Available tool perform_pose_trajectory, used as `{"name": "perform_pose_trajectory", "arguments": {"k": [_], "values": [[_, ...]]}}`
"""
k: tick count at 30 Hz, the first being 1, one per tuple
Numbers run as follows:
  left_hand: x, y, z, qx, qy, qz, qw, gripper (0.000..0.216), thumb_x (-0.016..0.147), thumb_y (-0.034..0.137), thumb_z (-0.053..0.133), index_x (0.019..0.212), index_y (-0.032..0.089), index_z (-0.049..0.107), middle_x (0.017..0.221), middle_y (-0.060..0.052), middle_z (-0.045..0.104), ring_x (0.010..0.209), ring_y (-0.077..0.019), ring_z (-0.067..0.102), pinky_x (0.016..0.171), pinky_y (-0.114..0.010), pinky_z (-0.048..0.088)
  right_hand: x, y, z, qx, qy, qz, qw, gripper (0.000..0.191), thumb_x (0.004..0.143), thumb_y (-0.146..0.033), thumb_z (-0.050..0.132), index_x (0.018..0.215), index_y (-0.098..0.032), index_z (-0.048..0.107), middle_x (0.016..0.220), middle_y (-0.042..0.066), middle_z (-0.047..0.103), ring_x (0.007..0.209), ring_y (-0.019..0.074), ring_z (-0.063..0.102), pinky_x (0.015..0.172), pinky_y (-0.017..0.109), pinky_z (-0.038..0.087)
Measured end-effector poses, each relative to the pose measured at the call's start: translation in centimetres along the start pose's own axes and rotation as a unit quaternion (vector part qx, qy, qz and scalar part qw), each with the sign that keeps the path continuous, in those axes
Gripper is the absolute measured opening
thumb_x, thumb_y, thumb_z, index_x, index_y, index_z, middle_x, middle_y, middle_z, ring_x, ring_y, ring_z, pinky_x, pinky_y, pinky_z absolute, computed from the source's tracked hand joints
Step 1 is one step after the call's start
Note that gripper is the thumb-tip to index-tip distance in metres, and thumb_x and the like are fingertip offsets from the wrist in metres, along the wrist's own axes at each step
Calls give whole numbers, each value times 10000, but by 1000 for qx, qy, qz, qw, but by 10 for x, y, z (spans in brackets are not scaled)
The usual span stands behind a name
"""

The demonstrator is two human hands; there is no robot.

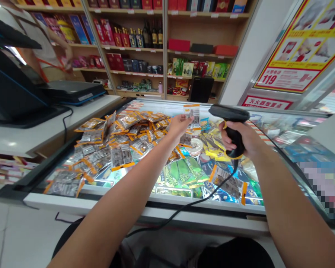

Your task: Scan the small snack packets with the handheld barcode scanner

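Observation:
My left hand (180,124) pinches a small snack packet (194,115) with an orange top edge, held up above the glass-topped freezer (80,203). In my right hand (241,137) is a black barcode scanner (229,112), gripped by its handle, its head level with the packet and a short gap from it. The scanner's cord (197,203) loops down over the freezer's front edge. To the left of my left hand lies a large heap of similar orange-edged packets (123,154). One more such packet (229,183) rests by itself below the scanner.
Through the glass show green packs (182,171) and yellow packs (216,145). On the left a counter (13,136) bears a weighing scale (72,91), with a person (48,48) standing behind it. Shelves (131,48) of bottles and boxes line the back. A poster (301,48) hangs at right.

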State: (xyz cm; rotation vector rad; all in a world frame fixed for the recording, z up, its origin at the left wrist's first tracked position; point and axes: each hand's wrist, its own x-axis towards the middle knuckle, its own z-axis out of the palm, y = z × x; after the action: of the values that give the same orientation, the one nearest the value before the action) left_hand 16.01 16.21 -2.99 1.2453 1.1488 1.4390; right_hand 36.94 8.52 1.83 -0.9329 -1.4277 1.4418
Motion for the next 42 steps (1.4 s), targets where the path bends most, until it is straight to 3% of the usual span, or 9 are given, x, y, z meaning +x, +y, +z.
{"name": "perform_pose_trajectory", "arguments": {"k": [4, 16, 22, 24, 27, 31, 33, 38, 42], "values": [[11, 7, -20, -72, 72, 5, 995, 201, 857, 320, 717, 992, 173, 694, 1058, -84, 762, 890, -154, 677, 715, -236, 487, 4, 12, 9, -85, 5, -17, 996, 237, 856, -420, 715, 837, -199, 632, 530, 9, 559, 374, 121, 438, 373, 257, 280], [11, 14, -21, -148, 77, 13, 986, 196, 869, 291, 730, 1006, 175, 653, 1019, -74, 762, 857, -127, 686, 747, -240, 502, 4, 16, 12, -96, -32, 15, 995, 242, 920, -380, 664, 785, -188, 607, 525, -5, 537, 370, 94, 432, 384, 245, 297], [17, 6, -28, 119, 68, 57, 989, 351, 895, 383, 674, 1166, 164, 634, 1036, -105, 752, 913, -196, 697, 796, -306, 512, 3, 9, 10, -31, -8, 14, 999, 205, 886, -400, 681, 874, -201, 630, 542, -19, 530, 383, 94, 402, 398, 251, 253], [14, 1, -32, 318, 33, 84, 944, 393, 886, 396, 666, 1210, 177, 632, 1031, -114, 746, 969, -252, 688, 838, -363, 510, 2, 2, 6, 26, 17, 18, 999, 204, 874, -413, 674, 906, -217, 628, 537, -47, 477, 391, 81, 337, 414, 251, 233], [0, -2, -33, 559, -2, 148, 816, 303, 912, 340, 609, 1165, 183, 663, 1107, -149, 716, 1159, -348, 603, 934, -465, 475, -1, -10, -5, 116, 49, 7, 992, 188, 874, -407, 651, 891, -225, 606, 550, -76, 383, 426, 69, 207, 446, 254, 211], [-27, 5, -13, 626, 7, 276, 729, 311, 935, 209, 537, 1224, 151, 635, 1382, -188, 568, 1303, -379, 464, 1022, -517, 412, -9, -23, -22, 156, 72, -32, 985, 174, 867, -401, 642, 873, -238, 579, 546, -93, 316, 463, 90, 100, 465, 276, 202], [-42, 10, 3, 603, -92, 317, 726, 321, 949, 238, 535, 1243, 158, 638, 1367, -171, 579, 1277, -357, 484, 1011, -500, 425, -12, -26, -28, 165, 80, -45, 982, 177, 847, -398, 663, 867, -247, 573, 523, -100, 304, 464, 99, 79, 455, 279, 193], [-82, 12, 39, 468, -504, 308, 657, 489, 890, 520, 643, 1239, 181, 689, 1227, -128, 668, 1150, -285, 596, 925, -375, 493, -16, -26, -36, 255, -25, -80, 963, 208, 804, -376, 727, 892, -262, 577, 473, -113, 302, 400, 87, 123, 408, 249, 181], [-96, 15, 47, 481, -540, 262, 638, 453, 837, 399, 724, 1220, 159, 695, 1180, -131, 699, 1094, -283, 635, 896, -363, 498, -15, -25, -37, 307, -97, -74, 944, 196, 831, -328, 714, 919, -237, 565, 495, -119, 365, 369, 47, 174, 401, 192, 236]]}}
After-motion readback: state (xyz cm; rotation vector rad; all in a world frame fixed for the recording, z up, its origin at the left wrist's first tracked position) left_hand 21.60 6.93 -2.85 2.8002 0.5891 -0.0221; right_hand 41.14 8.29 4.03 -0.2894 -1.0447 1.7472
